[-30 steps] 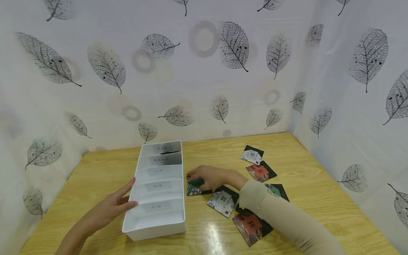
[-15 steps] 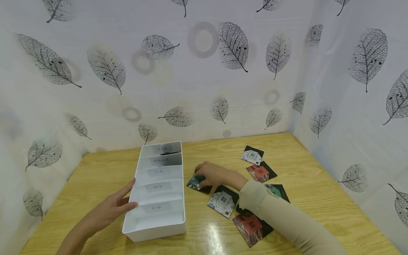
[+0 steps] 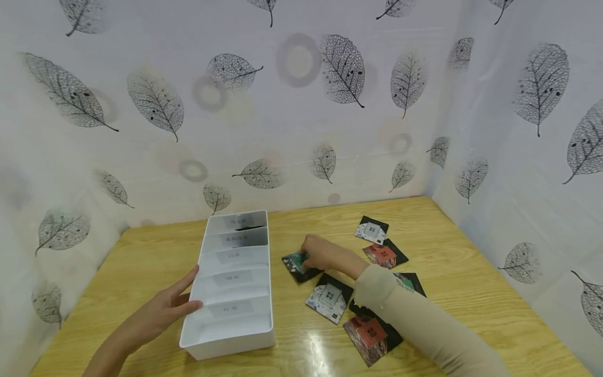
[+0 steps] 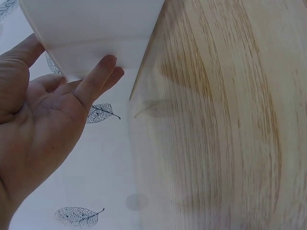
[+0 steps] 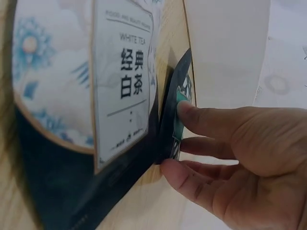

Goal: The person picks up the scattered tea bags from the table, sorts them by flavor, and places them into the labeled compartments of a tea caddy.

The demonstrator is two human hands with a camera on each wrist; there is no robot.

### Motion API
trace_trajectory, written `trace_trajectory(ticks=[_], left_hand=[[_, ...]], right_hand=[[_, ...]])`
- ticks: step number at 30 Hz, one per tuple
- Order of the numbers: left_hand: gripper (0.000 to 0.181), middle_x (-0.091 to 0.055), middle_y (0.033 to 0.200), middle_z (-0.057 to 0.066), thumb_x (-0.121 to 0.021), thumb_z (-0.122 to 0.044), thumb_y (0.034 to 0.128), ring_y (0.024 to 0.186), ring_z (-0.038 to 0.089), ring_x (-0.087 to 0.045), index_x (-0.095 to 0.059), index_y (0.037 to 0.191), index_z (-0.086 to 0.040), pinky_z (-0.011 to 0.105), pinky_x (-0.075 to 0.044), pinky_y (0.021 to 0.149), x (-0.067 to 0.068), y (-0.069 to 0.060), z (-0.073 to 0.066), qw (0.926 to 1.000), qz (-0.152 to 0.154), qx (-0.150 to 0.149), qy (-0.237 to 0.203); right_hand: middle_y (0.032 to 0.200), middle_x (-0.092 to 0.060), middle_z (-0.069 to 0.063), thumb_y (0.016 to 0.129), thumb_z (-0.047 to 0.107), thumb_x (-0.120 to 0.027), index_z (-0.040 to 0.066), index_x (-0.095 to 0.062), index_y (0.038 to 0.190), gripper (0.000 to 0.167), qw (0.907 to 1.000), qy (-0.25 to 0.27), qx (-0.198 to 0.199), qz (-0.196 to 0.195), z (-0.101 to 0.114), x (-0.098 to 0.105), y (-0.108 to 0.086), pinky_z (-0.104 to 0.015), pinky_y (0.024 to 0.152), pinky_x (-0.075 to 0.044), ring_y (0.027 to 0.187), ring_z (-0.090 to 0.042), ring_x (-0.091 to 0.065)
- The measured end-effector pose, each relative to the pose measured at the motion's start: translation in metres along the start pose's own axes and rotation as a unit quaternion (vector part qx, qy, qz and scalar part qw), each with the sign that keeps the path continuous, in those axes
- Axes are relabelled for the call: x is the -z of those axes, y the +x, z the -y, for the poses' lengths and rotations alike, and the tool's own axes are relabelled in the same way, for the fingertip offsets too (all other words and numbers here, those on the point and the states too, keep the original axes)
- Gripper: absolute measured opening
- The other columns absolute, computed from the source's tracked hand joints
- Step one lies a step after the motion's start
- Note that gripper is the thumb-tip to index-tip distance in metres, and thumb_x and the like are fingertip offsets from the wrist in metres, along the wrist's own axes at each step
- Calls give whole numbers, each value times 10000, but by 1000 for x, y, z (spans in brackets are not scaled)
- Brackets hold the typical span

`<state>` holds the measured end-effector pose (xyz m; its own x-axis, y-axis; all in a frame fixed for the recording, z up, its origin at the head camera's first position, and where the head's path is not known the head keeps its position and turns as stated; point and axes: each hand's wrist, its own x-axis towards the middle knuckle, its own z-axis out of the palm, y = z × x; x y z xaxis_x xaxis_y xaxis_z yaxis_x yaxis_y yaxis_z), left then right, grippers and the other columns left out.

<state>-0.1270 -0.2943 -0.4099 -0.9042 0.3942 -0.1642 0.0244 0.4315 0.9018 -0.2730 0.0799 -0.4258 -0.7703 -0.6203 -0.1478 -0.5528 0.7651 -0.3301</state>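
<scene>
A white compartment box [image 3: 227, 345] stands on the table; my left hand [image 3: 157, 314] rests on its left side, thumb at the rim and fingers along the outer wall. In the left wrist view the fingers of that hand [image 4: 53, 105] lie against the white wall [image 4: 100, 24]. Right of the box, my right hand [image 3: 325, 255] pinches a green and black packet [image 3: 294, 264]. The right wrist view has the hand [image 5: 240, 158] with its thumb on the green face of that packet [image 5: 178, 125]. Beside it lies a white and black "WHITE TEA" packet [image 5: 123, 72].
A white packet [image 3: 328, 297] and a red packet [image 3: 369, 337] lie near the right forearm. Another white packet [image 3: 372, 229] and red packet [image 3: 382, 255] are farther back. A green packet [image 3: 409, 281] is partly behind the sleeve. Leaf-patterned sheets surround the wooden table [image 3: 160, 251].
The right hand has moved slightly right and back, and the green packet has shifted right from near the box and turned. My left hand has stayed on the box.
</scene>
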Motion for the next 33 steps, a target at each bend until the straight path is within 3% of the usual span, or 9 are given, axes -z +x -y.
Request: trace_trajectory(ticks=[6,10,16,23,30,33], left_hand=[[838,11,1681,293,-589,-202,1072,1442,524,-330,-7,1648,-25,149,-443,930,0,0,0,10000,27,41,-22],[836,12,1681,293,-587,-197,1073,1442,522,-329,-4,1648,-24,147,-440,931,0,0,0,10000,43,20,-41],[834,7,1681,293,-585,-187,1073,1435,503,-335,-2,1646,-20,152,-444,938,0,0,1,10000,46,-61,-53],[834,5,1677,303,-584,-194,1074,1444,526,-322,-3,1646,-19,148,-442,937,0,0,2,9999,65,-11,-106],[838,17,1677,302,-584,-194,1074,1451,531,-300,4,1647,-24,155,-444,936,0,0,2,9998,93,29,-158],[840,1,1677,303,-592,-195,1070,1446,525,-313,-7,1647,-21,150,-443,933,0,0,1,9999,38,-9,-109]], right_hand=[[1071,-638,-118,899,227,-833,-41,-746,1071,330,9983,233,-528,2,-2,1,-1,-399,885,-535,976,-239,-610],[1092,-676,-134,893,186,-839,-36,-738,1106,324,9980,473,-418,-77,-7,1,-3,-409,875,-549,983,-249,-641],[1234,-647,-184,865,60,-839,-44,-668,1267,450,9989,464,20,-31,-14,4,-8,-467,985,-503,1149,-326,-615],[1274,-554,-168,885,173,-850,0,-578,1416,621,9984,525,-138,183,-23,6,-10,-454,961,-493,1096,-271,-576],[1141,-681,-129,902,136,-818,-12,-677,1267,418,9954,882,213,-313,-40,5,-7,-434,878,-537,1000,-249,-642],[1083,-726,-111,949,99,-752,-13,-698,1262,337,9892,1356,300,-473,-49,7,-7,-398,819,-559,909,-198,-673]])
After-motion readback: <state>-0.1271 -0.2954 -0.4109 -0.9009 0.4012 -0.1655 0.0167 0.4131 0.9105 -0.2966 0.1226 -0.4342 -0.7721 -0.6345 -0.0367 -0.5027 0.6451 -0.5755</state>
